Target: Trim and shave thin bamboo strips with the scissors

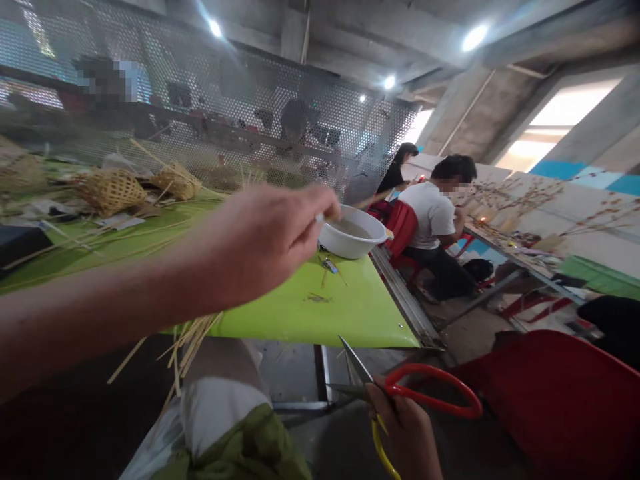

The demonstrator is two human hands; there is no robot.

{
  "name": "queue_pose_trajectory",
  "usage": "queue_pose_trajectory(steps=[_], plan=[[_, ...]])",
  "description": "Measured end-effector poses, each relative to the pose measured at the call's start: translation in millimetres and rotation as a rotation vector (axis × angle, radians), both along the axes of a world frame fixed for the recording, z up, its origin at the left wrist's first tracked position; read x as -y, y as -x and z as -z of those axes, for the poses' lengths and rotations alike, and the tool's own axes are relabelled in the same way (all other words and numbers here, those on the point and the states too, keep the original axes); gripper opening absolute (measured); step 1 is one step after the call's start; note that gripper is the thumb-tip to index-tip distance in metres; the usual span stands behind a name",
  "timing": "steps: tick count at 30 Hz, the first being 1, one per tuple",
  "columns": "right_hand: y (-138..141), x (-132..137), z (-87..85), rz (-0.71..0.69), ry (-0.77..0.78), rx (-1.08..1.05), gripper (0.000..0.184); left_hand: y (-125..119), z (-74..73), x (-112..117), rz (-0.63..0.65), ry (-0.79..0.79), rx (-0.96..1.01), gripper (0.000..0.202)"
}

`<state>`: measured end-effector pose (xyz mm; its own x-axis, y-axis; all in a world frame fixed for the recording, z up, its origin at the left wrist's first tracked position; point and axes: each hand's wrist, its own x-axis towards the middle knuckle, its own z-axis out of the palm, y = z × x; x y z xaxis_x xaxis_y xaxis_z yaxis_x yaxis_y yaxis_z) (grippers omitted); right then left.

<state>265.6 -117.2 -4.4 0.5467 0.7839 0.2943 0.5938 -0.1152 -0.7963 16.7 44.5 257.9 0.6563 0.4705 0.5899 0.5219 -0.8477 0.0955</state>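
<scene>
My left hand [270,233] reaches across from the left above the green-covered table [360,300], slightly blurred. Its fingers are pinched together, and a thin tan bamboo strip [373,198] juts out from them to the right, over the white bowl [353,241]. Low on the right, off the table's near edge, my right hand [407,433] grips a pair of scissors [356,359] with one red and one yellow handle. The scissor blades are spread and point up to the left, with nothing visible between them.
Woven bamboo baskets [111,191] and loose strips cover the table's left side. Strips [193,343] hang over its near edge. A small blue-and-metal item [330,265] lies by the bowl. A red chair [555,393] stands at right; a seated person [425,207] works beyond.
</scene>
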Motion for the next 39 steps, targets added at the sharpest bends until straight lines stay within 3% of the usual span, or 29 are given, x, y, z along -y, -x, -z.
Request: queue_pose_trajectory(steps=[3,6,8,11,16,20,27,31,39], plan=[[0.6,0.2,-5.3,-0.035,0.039,0.024,0.054,3.8,55.9,7.9,0.090,0.678,-0.018,0.026],[1.0,-0.9,-9.9,-0.075,0.084,0.025,0.054,7.2,123.2,11.2,-0.009,1.231,0.103,0.025],[2.1,-3.2,-12.8,-0.084,0.100,0.034,0.054,8.4,158.2,15.4,-0.063,1.425,0.239,0.024],[5.1,-9.2,-18.2,-0.100,0.108,0.095,0.053,8.6,189.2,25.9,-0.054,1.556,0.455,0.028],[12.1,-23.8,-28.6,-0.197,0.123,0.162,0.052,10.1,206.0,42.1,-0.055,1.697,0.687,0.034],[18.9,-36.1,-35.1,-0.241,0.142,0.206,0.053,13.1,212.8,43.8,-0.093,1.680,0.756,0.028],[23.9,-53.6,-40.9,-0.318,0.216,0.287,0.053,14.3,227.8,34.8,-0.173,1.590,0.647,0.017],[28.1,-63.4,-42.6,-0.326,0.251,0.403,0.055,16.3,229.3,31.8,-0.183,1.582,0.588,0.023],[32.3,-77.7,-51.0,-0.364,0.278,0.644,0.048,17.1,230.3,33.0,-0.147,1.582,0.712,0.031]])
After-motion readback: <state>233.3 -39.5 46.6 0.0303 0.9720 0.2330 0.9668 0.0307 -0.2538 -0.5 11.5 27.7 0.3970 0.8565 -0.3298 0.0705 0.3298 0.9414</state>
